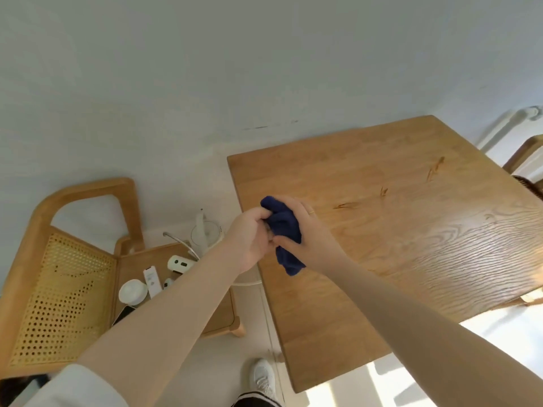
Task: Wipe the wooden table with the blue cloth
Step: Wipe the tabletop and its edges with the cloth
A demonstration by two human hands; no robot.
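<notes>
While we've got both hands up over the near-left corner of the wooden table [396, 230], the blue cloth [283, 230] is bunched into a wad between them, so it's in the air and not flat on the wood. Our left hand [249, 239] has its fingers curled into the cloth's left side, and our right hand [305, 233] wraps over the top and right side, thumb tucked underneath, with a ring [311, 212] showing on one finger. A tail of the cloth hangs down below the right wrist. Can't tell if any part of it brushes the tabletop. Off to the left there's a wooden chair [58, 274] with a cane back, and its seat holds a white kettle [205, 233], a remote [152, 279] and a small white round thing [132, 291]. One white sneaker [263, 377] shows on the floor below
</notes>
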